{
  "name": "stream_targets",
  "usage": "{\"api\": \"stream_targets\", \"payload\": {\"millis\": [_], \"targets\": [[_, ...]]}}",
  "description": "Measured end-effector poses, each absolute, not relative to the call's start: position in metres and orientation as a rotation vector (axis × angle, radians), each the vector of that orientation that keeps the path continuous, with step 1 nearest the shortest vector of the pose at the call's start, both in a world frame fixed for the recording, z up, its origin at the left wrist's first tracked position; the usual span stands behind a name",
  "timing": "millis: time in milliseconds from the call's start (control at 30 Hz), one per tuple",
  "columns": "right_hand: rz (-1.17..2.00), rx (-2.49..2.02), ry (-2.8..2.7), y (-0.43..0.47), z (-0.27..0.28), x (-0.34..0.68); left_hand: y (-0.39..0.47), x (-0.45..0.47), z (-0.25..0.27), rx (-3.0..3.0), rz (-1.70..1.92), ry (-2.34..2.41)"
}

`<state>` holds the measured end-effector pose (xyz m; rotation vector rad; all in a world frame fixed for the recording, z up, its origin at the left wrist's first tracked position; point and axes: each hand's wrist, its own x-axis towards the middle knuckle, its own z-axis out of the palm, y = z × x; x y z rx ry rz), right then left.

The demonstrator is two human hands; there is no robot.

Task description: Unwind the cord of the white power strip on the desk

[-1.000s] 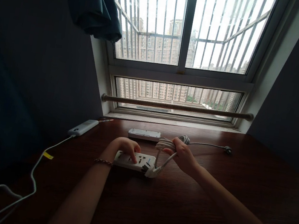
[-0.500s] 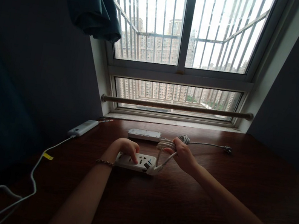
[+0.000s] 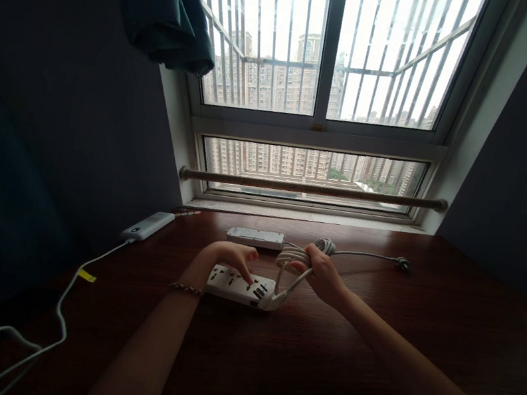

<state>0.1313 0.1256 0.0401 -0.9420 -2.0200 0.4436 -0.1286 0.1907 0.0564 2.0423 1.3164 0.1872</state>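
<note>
A white power strip (image 3: 239, 286) is pinned flat on the dark wooden table (image 3: 369, 350) by the fingertips of the left hand (image 3: 227, 260), which are spread, not closed around it. Its coiled cord (image 3: 298, 255) is gripped in the closed right hand (image 3: 324, 276), just above the strip's right end.

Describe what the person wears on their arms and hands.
Both forearms are bare, with no sleeves in view. The left hand has a thin beaded or braided bracelet round its wrist. The right hand shows no ring, watch or glove. The dim light hides finer detail.
</note>
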Motion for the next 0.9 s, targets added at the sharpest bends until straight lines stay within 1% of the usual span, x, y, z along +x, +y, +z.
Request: {"api": "stream_targets", "payload": {"millis": [100, 200, 367, 600, 767, 900], "targets": [[0.509, -0.941, -1.985, 0.127, 0.039, 0.130, 0.175, -0.102, 0.073, 2.179, 0.353, 1.114], [0.590, -0.962, -1.915, 0.129, 0.037, 0.129, 0.160, -0.071, 0.078, 2.247, 0.470, 0.964], [0.851, -0.969, -1.714, 0.136, 0.030, 0.127, 0.160, -0.044, 0.064, 2.219, 0.666, 0.873], [1.281, -0.841, -1.188, 0.146, 0.025, 0.124, 0.176, -0.046, 0.051, 1.982, 0.804, 0.807], [1.344, -0.795, -0.928, 0.157, 0.017, 0.130, 0.176, -0.047, 0.048, 1.707, 0.890, 0.850], [1.362, -0.807, -0.914, 0.155, 0.018, 0.134, 0.183, -0.048, 0.041, 1.540, 0.907, 0.933]]}}
